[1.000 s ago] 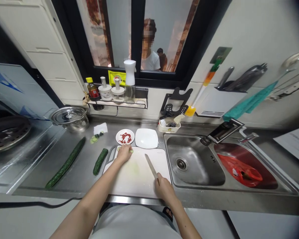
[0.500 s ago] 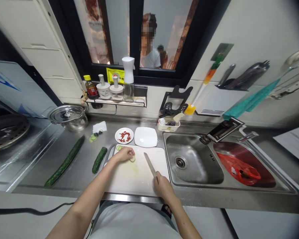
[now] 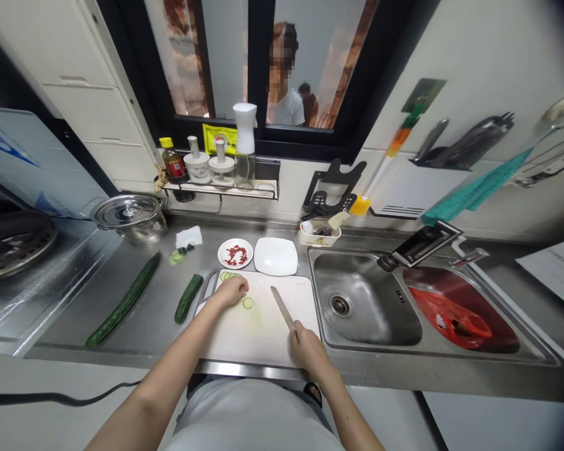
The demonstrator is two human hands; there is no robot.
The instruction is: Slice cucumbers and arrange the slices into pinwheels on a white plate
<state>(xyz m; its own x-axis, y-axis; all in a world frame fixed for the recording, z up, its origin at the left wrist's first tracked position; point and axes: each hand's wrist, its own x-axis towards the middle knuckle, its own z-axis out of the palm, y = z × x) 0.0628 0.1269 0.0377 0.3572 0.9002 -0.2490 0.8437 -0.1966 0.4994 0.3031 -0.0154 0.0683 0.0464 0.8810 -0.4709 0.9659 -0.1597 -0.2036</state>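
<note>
Currently, your right hand (image 3: 308, 351) has its grip closed around the knife (image 3: 282, 307) over the white board (image 3: 272, 347), the long axis slanting, tip away from you and leftward. Your left hand's (image 3: 232, 291) grip I cannot tell; a cucumber slice (image 3: 248, 303) lies just beside it.

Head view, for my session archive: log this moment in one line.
left hand: over cutting board, beside lone cucumber slice | right hand: holding kitchen knife | other cucumber slices: board's far left
</note>
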